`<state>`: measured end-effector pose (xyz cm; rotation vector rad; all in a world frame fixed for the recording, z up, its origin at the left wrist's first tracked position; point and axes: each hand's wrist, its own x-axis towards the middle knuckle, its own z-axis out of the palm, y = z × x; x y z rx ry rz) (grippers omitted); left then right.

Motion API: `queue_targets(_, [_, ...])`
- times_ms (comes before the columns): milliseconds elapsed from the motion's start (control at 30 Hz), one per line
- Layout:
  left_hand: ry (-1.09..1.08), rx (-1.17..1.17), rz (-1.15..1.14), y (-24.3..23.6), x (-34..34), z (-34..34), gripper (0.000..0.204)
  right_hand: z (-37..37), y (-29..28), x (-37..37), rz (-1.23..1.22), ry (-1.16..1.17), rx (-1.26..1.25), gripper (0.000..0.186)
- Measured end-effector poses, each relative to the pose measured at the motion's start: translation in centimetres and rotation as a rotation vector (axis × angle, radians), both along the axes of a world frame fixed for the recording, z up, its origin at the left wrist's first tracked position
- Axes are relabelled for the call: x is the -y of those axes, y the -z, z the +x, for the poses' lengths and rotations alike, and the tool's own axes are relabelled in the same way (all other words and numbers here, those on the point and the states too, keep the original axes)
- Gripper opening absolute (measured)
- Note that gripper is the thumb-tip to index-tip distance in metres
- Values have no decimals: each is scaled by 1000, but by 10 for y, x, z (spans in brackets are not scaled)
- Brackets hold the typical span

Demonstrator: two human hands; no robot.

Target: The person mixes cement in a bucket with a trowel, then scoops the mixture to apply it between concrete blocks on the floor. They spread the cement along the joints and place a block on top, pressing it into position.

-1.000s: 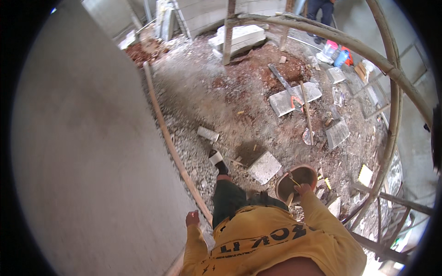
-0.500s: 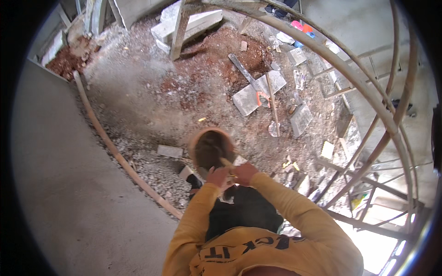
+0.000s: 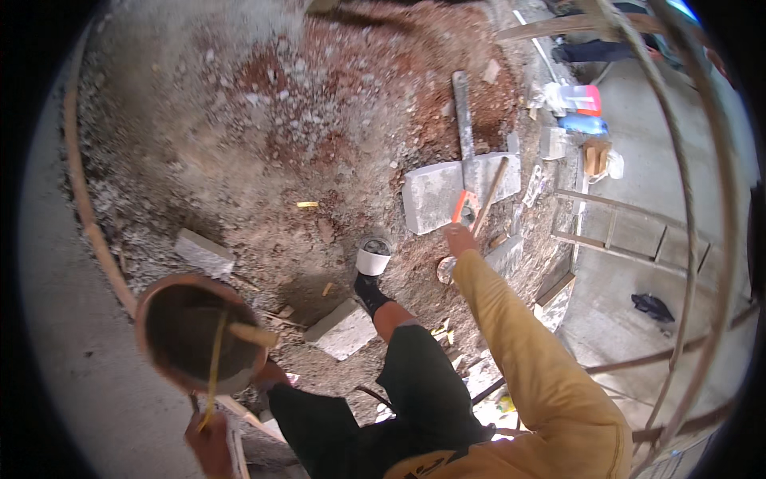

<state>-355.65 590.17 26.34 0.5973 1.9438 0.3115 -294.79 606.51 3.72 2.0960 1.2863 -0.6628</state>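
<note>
My left hand (image 3: 206,443) is closed on a thin yellow strip running over a brown bucket (image 3: 171,335), which holds a short wooden handle (image 3: 251,333) and dark contents. My right arm stretches forward, and my right hand (image 3: 459,238) is at the orange handle (image 3: 465,206) of a long steel-bladed tool (image 3: 463,112) lying across a pale block (image 3: 431,199); whether the fingers grip it is unclear. A wooden stick (image 3: 492,191) lies beside it. My foot, in a white-strapped sandal (image 3: 373,257), stands near another block (image 3: 343,331).
A curved wooden strip (image 3: 84,195) runs along the left edge. Bent poles (image 3: 722,184) arch on the right beside a ladder (image 3: 606,223) and black cloth (image 3: 652,307). Plastic containers (image 3: 582,124) lie at upper right, near a person's dark-trousered legs (image 3: 594,50). Rubble covers the ground (image 3: 279,160).
My hands were together at the bucket. Now the left holds it out to the left, and my right hand has reached forward to the orange-handled tool. The view has turned.
</note>
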Motion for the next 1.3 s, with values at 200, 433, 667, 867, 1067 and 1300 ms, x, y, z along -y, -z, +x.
queue_targets(200, [76, -402, -55, 3, 30, -17, 34, 163, 128, -9, -185, -61, 298, 40])
queue_targets(433, [-675, -119, 207, -10, 9, 23, 54, 170, 182, 9, 323, 99, 290, 41])
queue_targets(667, [-645, -228, 81, -24, 37, 4, 34, 116, 97, 74, 411, 352, 215, 63])
queue_targets(867, [-338, 53, 350, -45, 20, -45, 9, 29, -86, 129, 262, 463, 294, 67])
queue_targets(1067, [-444, 375, 388, -116, -92, -77, 42, -73, -267, 160, 81, 433, 260, 51])
queue_targets(1300, [-415, 289, 539, -237, -229, -155, 31, -160, -289, 104, -195, 424, 209, 51])
